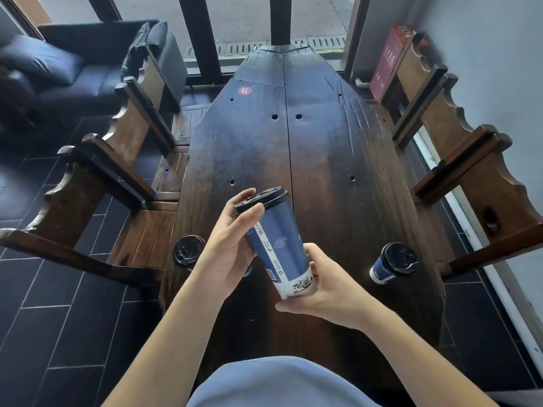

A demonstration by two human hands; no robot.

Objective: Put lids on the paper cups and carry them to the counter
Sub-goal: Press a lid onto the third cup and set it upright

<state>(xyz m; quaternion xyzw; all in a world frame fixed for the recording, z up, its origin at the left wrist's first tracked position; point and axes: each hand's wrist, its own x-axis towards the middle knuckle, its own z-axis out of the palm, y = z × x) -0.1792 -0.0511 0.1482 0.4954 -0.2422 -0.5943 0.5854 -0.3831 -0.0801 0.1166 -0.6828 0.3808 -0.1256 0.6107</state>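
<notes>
A tall blue paper cup [279, 248] is held tilted above the dark wooden table [323, 160], its top leaning away and to the left. A black lid [263, 198] sits on its rim. My left hand [232, 245] holds the upper part, thumb and fingers pinching the lid's edge. My right hand [326, 286] grips the cup's white base from below. A second blue cup with a black lid [392, 262] stands on the table at the right. A third lidded cup [188, 251] stands at the table's left edge, partly hidden behind my left forearm.
Heavy wooden chairs flank the table, one set at the left [117, 171] and one at the right [470, 171]. A dark sofa [73, 69] stands at the far left. A red number sticker [245, 91] marks the table's far end by the window.
</notes>
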